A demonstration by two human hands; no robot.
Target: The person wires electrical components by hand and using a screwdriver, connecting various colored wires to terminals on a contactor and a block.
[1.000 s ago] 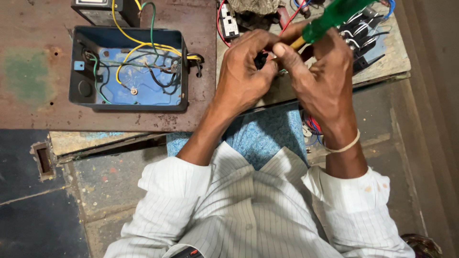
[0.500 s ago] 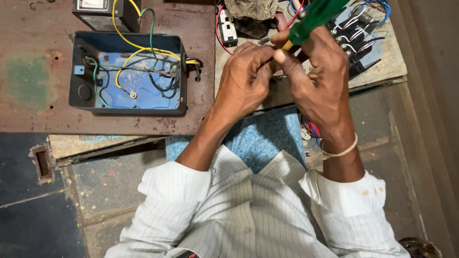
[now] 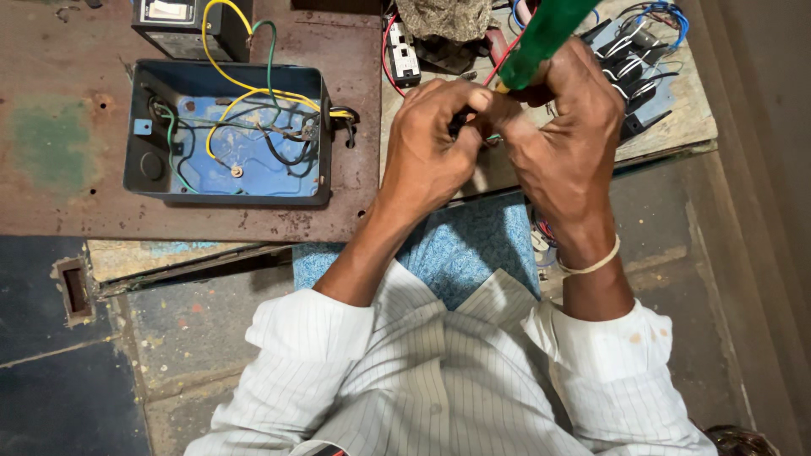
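Nearest the camera are the striped white shirt sleeves, and beyond them a patch of blue cloth (image 3: 473, 245) under the forearms. Above that the two hands meet over the near edge of the worktop (image 3: 279, 215). The left hand (image 3: 431, 156) is curled shut, thumb and fingertips pinched on a small dark part that is mostly hidden; what it is cannot be told. The right hand (image 3: 562, 143) is clamped around a green-handled screwdriver (image 3: 545, 34), touching the left hand at the fingertips. The screwdriver's long axis runs from far right, where the handle rises toward the camera, down to near left, so its tip points into the left hand's pinch; the tip itself is covered. A thin red wire (image 3: 505, 57) passes just beside the handle.

Well to the left on the rusty worktop lies an open blue metal box (image 3: 228, 194) with yellow, green and black wires inside. Far right sits a bundle of black and white wired parts (image 3: 634, 63).
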